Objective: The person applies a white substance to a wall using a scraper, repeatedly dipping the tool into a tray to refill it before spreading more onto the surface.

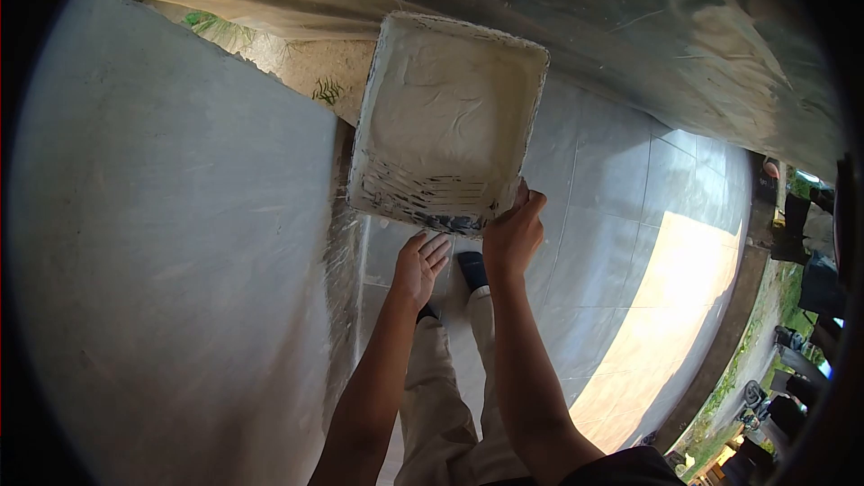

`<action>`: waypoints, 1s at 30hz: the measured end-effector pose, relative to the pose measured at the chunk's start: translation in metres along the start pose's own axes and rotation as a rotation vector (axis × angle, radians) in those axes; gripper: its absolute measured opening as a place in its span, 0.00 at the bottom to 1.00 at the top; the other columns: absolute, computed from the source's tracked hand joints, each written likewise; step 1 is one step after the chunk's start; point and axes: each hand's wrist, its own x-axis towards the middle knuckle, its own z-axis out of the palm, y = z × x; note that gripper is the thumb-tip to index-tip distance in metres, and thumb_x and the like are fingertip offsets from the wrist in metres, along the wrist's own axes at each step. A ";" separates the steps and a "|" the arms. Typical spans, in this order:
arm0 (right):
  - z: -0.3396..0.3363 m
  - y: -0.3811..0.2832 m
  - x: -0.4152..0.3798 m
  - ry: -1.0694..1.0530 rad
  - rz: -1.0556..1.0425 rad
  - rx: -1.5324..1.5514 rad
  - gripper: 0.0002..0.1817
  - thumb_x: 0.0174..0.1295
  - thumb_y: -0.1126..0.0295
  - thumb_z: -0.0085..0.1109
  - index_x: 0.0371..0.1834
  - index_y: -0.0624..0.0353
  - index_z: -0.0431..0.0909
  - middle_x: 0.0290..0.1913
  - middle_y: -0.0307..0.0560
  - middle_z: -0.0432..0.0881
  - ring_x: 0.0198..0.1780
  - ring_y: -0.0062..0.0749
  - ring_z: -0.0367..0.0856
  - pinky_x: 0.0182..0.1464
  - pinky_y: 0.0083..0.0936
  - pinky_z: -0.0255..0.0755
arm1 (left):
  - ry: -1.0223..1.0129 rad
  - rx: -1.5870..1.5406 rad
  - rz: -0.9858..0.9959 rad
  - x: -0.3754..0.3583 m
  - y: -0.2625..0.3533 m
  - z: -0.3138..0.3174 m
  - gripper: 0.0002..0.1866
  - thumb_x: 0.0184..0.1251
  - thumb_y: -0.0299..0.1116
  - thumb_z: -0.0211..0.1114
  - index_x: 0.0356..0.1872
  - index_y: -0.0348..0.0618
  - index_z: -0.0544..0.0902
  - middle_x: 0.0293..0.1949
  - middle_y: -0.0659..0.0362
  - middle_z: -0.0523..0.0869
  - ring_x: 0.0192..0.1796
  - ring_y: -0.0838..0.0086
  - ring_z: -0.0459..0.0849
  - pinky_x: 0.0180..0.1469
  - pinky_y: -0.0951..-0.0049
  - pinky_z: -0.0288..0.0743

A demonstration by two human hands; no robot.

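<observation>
A rectangular paint tray [450, 94] with pale, creamy paint in it is held up in front of me, its ribbed, dark-smudged end toward my body. My right hand [513, 236] is closed on the tray's near right corner. Just below the tray's near edge is my left hand [421, 268], palm up with fingers stretched out and nothing in it. Whether its fingertips touch the tray cannot be made out.
A grey wall [180, 216] fills the left side. Plastic sheeting [648, 45] hangs across the top. My feet stand on a tiled floor [594, 243] with a bright sunlit patch. Motorbikes [756, 396] and grass show outside at the far right.
</observation>
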 end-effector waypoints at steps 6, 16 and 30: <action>0.010 0.004 -0.004 0.038 -0.033 -0.047 0.14 0.58 0.79 0.49 0.46 0.64 0.62 0.36 0.68 0.80 0.37 0.67 0.79 0.36 0.53 0.71 | 0.000 0.006 0.000 0.001 0.004 0.001 0.37 0.70 0.44 0.53 0.72 0.35 0.48 0.69 0.39 0.60 0.73 0.53 0.60 0.73 0.57 0.51; 0.003 0.001 -0.003 0.026 0.014 -0.021 0.08 0.62 0.77 0.46 0.44 0.61 0.62 0.36 0.67 0.81 0.38 0.66 0.80 0.36 0.54 0.70 | -0.052 -0.029 -0.003 0.002 0.001 0.003 0.37 0.70 0.43 0.53 0.72 0.35 0.47 0.71 0.38 0.56 0.74 0.53 0.56 0.74 0.58 0.49; 0.015 0.004 0.003 0.015 -0.034 -0.025 0.12 0.56 0.79 0.51 0.40 0.63 0.59 0.34 0.67 0.81 0.36 0.67 0.79 0.36 0.54 0.71 | -0.076 -0.122 -0.006 -0.002 0.004 0.007 0.46 0.67 0.44 0.55 0.73 0.36 0.36 0.72 0.37 0.52 0.75 0.51 0.54 0.74 0.58 0.47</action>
